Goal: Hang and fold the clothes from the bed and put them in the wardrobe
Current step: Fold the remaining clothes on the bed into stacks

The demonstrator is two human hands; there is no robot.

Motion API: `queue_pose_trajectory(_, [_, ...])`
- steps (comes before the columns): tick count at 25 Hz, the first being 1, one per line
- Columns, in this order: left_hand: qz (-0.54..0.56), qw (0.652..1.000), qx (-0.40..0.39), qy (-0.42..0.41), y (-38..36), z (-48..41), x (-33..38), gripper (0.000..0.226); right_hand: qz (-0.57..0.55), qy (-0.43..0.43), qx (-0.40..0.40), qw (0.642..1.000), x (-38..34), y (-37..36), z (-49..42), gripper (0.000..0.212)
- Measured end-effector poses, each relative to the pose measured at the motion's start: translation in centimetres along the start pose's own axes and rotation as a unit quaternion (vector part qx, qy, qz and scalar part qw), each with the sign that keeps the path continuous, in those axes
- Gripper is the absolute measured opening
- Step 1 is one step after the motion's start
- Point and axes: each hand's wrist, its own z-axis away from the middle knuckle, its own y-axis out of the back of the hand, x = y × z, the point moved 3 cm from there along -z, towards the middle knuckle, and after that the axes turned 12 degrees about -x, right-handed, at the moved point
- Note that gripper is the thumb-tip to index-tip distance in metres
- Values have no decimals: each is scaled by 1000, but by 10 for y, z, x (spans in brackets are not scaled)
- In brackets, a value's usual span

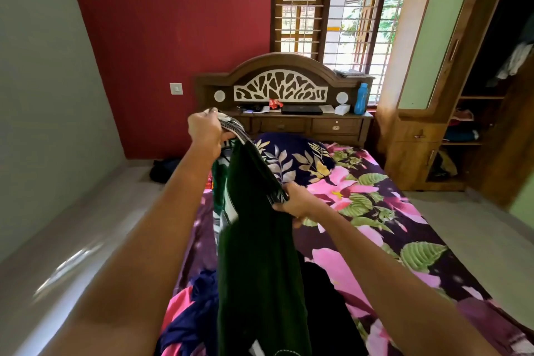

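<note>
The bed (375, 211), under a purple sheet with pink flowers, filled the centre and lower right of the frame, running up to a carved headboard (280, 87) at mid-frame. The wardrobe (427, 130) stood along the right edge, with its far-right bay open and a few clothes showing on the shelves inside.

A dark green garment (257, 254) hung over the lower middle of the frame, held up above the bed and draping down to the bottom edge. It had a black-and-white striped trim along its top (a waistband or a hem, it was hard to say which). Below it, at the bottom of the frame, a navy cloth (190, 324) and a black cloth (326, 298) lay on the sheet, not yet sorted.

The two hands were apart. The left hand (206, 131), raised at centre left, gripped one end of the striped trim. The right hand (297, 205), lower and just right of centre, pinched the other end.

This looked like the opening of a fold: one piece picked from the heap and stretched out by its top edge. The next move probably called for levelling the two ends, shaking the cloth flat, then laying it on a bare patch of sheet or doubling it in the air before carrying it right to the wardrobe.
</note>
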Motion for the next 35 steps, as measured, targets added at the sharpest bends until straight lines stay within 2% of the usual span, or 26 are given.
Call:
queue_pose_trajectory(2, [-27, 999, 35, -25, 17, -2, 10, 18, -43, 3, -13, 999, 5, 15, 10, 20])
queue_pose_trajectory(4, [-167, 983, 66, -38, 32, 5, 16, 27, -111, 77, 60, 989, -8, 43, 14, 23])
queue_pose_trajectory(5, [-299, 950, 74, -57, 37, 8, 16, 30, -159, 131, 95, 974, -21, 56, 16, 23])
queue_pose_trajectory(6, [-419, 901, 68, -91, 36, 16, 15, 32, -200, 184, 118, 955, -36, 66, 20, 22])
queue_pose_trajectory(7, [-490, 861, 26, -136, 30, 24, 12, 33, -210, 227, 129, 942, -53, 74, 22, 21])
queue_pose_trajectory(8, [-503, 846, -67, -165, 20, 33, 6, 34, -187, 260, 132, 938, -69, 78, 23, 22])
queue_pose_trajectory(10, [-464, 825, -293, -134, -3, 46, -17, 30, -87, 303, 121, 941, -99, 77, 26, 28])
queue_pose_trajectory(11, [-455, 806, -360, -119, -9, 48, -29, 23, -48, 310, 117, 942, -108, 77, 28, 30])
queue_pose_trajectory(12, [-447, 803, -378, -115, -10, 47, -37, 19, -18, 308, 117, 944, -112, 79, 30, 30])
queue_pose_trajectory(14, [-398, 836, -361, -109, -2, 37, -40, 24, 20, 289, 82, 954, -104, 82, 36, 21])
queue_pose_trajectory(15, [-372, 849, -359, -107, 0, 32, -37, 28, 41, 253, 45, 966, -92, 81, 34, 12])
queue_pose_trajectory(16, [-367, 848, -368, -105, 0, 32, -30, 28, 69, 205, -1, 976, -79, 78, 33, 9])
queue_pose_trajectory(20, [-457, 785, -394, -139, -19, 35, -13, 23, 196, 33, -115, 973, -24, 55, 6, 48])
queue_pose_trajectory(23, [-480, 781, -380, -126, -15, 36, -17, 20, 263, -155, -156, 939, 1, 64, 4, 55])
queue_pose_trajectory(24, [-507, 765, -385, -99, -11, 38, -23, 24, 287, -199, -158, 924, -3, 72, 9, 50])
queue_pose_trajectory(25, [-540, 742, -393, -60, -5, 39, -31, 30, 308, -208, -120, 921, -10, 82, 6, 40])
queue_pose_trajectory(26, [-579, 713, -395, -14, -2, 42, -39, 38, 331, -182, -41, 925, -25, 91, 3, 29])
queue_pose_trajectory(27, [-607, 690, -392, 19, 0, 43, -49, 45, 316, -126, 61, 939, -41, 98, -4, 23])
queue_pose_trajectory(28, [-614, 686, -390, 38, -1, 44, -58, 45, 262, -45, 155, 952, -59, 100, -11, 27])
queue_pose_trajectory(29, [-587, 710, -387, 40, -3, 45, -63, 38, 190, 53, 189, 962, -75, 95, -19, 35])
queue_pose_trajectory(30, [-517, 766, -379, 51, -5, 51, -61, 24, 104, 135, 148, 974, -88, 85, -25, 41])
queue_pose_trajectory(31, [-421, 829, -361, 75, -7, 53, -58, 11, -17, 198, 64, 978, -94, 72, -31, 44])
queue_pose_trajectory(32, [-325, 879, -336, 96, -6, 53, -56, 3, -142, 216, 2, 966, -92, 63, -36, 49])
queue_pose_trajectory(33, [-239, 913, -310, 116, -5, 51, -52, 3, -222, 207, -11, 953, -83, 63, -39, 53])
queue_pose_trajectory(35, [-77, 945, -272, 166, -4, 47, -48, 15, -209, 160, 67, 962, -56, 69, -34, 55])
